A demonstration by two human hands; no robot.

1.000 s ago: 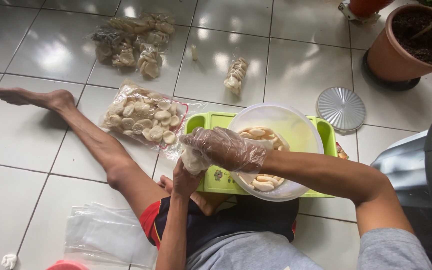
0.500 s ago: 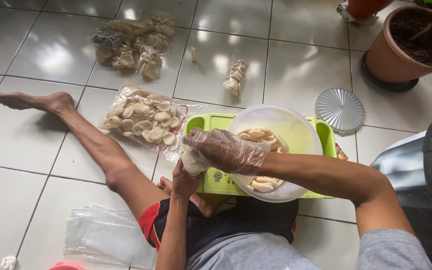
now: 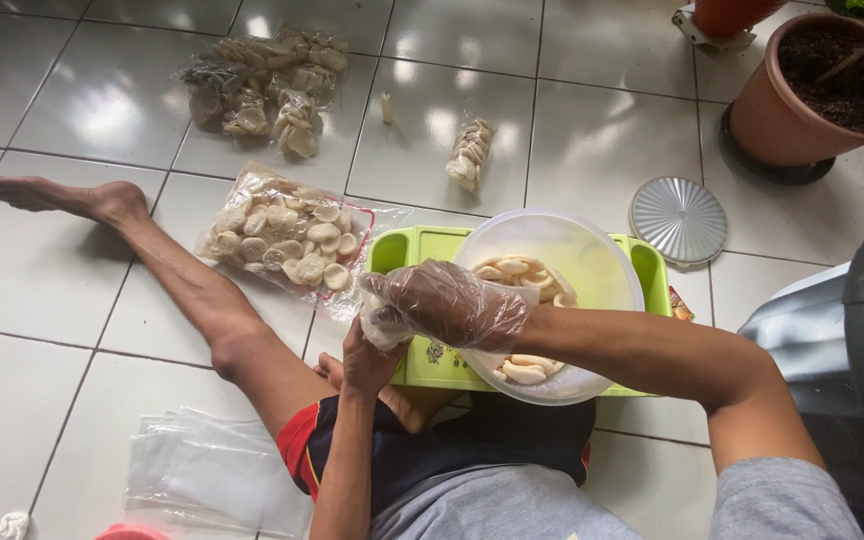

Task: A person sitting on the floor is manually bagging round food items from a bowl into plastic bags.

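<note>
Evidently a small bag (image 3: 384, 325) is being filled: it is gripped by the bare left hand (image 3: 367, 362), while crackers are pinched into it by the gloved right hand (image 3: 452, 305). More crackers would be reached in the clear bowl (image 3: 592, 262) just beyond.

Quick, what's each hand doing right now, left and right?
Left hand: closed around a small clear plastic bag, held from below.
Right hand: in a clear plastic glove, fingers curled over the bag's top.

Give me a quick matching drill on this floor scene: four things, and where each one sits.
Things:
1. round silver lid
2. clear bowl
3. stack of empty plastic bags
4. terracotta plant pot

Places:
A. on the green tray
B. top corner, on the right hand's side
C. on the tiles beside the bowl
D. on the floor by the left thigh

Pairs: 1-C, 2-A, 3-D, 4-B
</note>
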